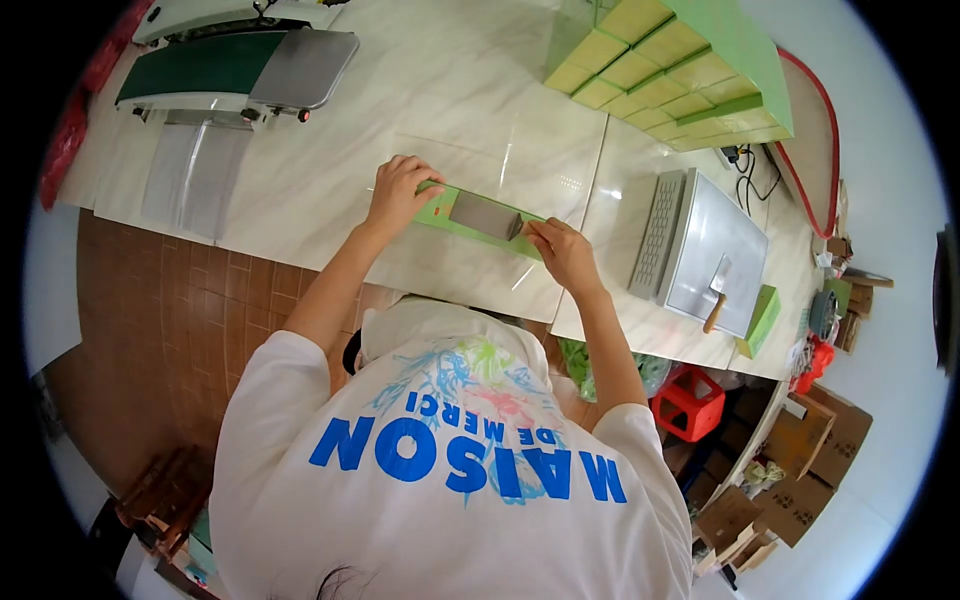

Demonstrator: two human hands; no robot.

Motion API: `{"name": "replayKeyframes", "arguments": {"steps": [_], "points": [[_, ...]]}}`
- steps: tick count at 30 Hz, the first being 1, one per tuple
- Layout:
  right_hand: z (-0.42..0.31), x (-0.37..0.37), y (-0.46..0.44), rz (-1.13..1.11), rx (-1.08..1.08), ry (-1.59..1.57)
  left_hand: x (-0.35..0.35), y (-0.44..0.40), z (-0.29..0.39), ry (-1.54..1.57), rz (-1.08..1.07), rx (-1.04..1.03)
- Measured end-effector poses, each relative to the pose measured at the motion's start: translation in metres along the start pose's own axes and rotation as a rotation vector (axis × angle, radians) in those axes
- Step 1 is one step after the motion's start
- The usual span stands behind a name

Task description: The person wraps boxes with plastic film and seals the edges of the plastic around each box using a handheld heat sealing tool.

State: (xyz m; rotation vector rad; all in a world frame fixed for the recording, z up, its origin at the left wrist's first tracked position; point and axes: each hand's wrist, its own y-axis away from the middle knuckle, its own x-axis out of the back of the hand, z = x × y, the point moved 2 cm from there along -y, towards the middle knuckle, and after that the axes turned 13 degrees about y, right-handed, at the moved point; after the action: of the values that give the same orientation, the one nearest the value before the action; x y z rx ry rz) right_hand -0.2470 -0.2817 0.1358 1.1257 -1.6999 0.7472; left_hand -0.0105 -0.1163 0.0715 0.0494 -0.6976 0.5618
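A long, flat green box lies slantwise on the marble-patterned table in front of me. On its upper face is a grey rectangular panel with a darker right end; I cannot tell whether it is printed or a separate piece. My left hand grips the box's left end, thumb over the top edge and fingers bent. At the other end, my right hand pinches the box near its right corner, with fingers closed. The hands partly cover both ends.
Stacked green boxes stand at the back right. A machine with a dark green belt is back left. On the right, a metal-topped unit carries a wooden-handled blade. Below are a red stool and cardboard boxes.
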Motion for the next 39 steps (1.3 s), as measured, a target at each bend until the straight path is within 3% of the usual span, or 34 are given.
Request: {"name": "replayKeyframes", "arguments": {"steps": [14,16,17,21,26,39], "points": [[0.001,-0.004,-0.001,0.161,-0.306,0.095,-0.002,0.0,0.0,-0.008,0.034,-0.027],[-0.01,-0.008,0.005,0.39,-0.393,0.003,0.0,0.0,0.002,0.002,0.041,-0.028],[-0.02,-0.008,0.01,0.31,-0.509,-0.15,0.0,0.0,0.003,0.012,0.042,-0.007],[-0.062,-0.042,0.038,0.104,-0.495,-0.41,0.001,0.0,0.006,0.035,0.032,0.027],[-0.093,-0.068,0.062,0.031,-0.504,-0.042,0.004,0.001,0.012,0.021,0.013,0.045],[-0.071,-0.059,0.082,0.042,-0.734,0.145,0.001,-0.002,0.009,-0.074,-0.018,0.003]]}}
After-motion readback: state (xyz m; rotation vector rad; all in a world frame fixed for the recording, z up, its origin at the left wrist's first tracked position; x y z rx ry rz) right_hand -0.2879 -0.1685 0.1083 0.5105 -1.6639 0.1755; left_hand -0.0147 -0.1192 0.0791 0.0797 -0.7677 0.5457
